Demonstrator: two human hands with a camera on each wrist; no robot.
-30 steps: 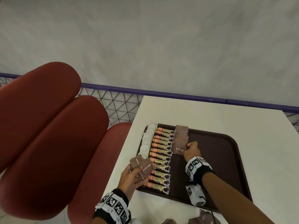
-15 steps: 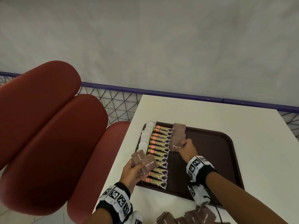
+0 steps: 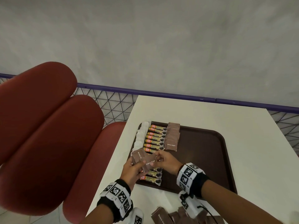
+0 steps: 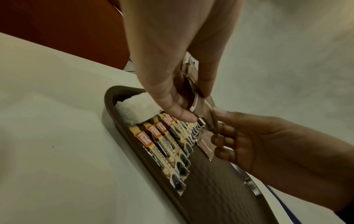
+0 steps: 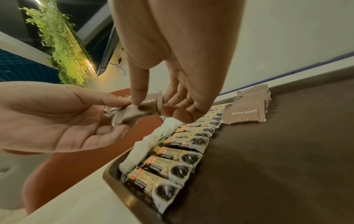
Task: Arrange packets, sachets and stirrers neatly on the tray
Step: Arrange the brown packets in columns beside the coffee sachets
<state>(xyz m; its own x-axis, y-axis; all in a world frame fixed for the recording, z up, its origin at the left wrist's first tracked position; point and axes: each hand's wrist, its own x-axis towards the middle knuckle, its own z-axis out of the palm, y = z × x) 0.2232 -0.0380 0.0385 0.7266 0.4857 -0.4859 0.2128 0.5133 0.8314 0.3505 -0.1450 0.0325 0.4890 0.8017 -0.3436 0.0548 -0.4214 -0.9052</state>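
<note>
The person's left hand (image 3: pixel 131 171) holds a small fan of brown sugar sachets (image 3: pixel 142 160) above the near left part of the brown tray (image 3: pixel 210 159), its fingers (image 4: pixel 170 104) curled around the bundle with the thumb pressed on top. The right hand (image 3: pixel 168 162) meets it there: its thumb and forefinger pinch the edge of the frontmost sachet in the bundle, while the other fingers (image 4: pixel 222 141) are curled beneath. Both hands hover over the tray and touch nothing on it.

On the tray, three columns run away from the person. Along the left rim lies a line of white sachets (image 3: pixel 140 136). Just beside them is a column of coffee granule sticks (image 3: pixel 156 139), laid crosswise, each touching or overlapping the next. To the right of the sticks, at the far end, an overlapping row of brown sugar sachets (image 3: pixel 172 138) lies flat, the nearest one showing its printed label. The rest of the tray floor to the right is bare.

The tray sits on a white bench (image 3: pixel 242 126). On the bench near the person, by the right forearm, lies a loose heap of more brown sachets (image 3: pixel 163 217). A red cushioned seat (image 3: pixel 48 135) stands to the left of the bench.
</note>
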